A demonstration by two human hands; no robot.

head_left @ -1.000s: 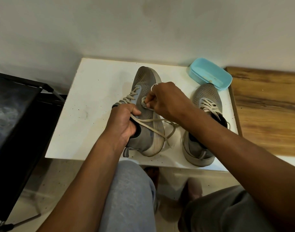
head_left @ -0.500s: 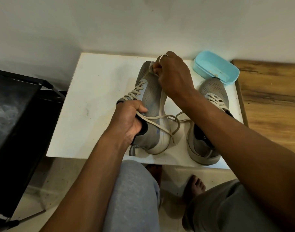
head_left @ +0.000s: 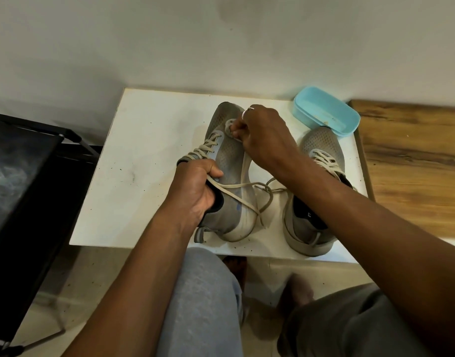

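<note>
The left hand (head_left: 195, 188) grips the collar of a grey shoe (head_left: 230, 161) tipped sideways on the bench (head_left: 144, 155). Just beyond it, the right hand (head_left: 266, 137) pinches a small pale scrap (head_left: 229, 126) against the toe, mostly hidden under its fingers.

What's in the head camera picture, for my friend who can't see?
The left hand grips a grey shoe while the right hand presses a pale cloth to its upper. A second shoe and a blue tub sit on the white table.
</note>
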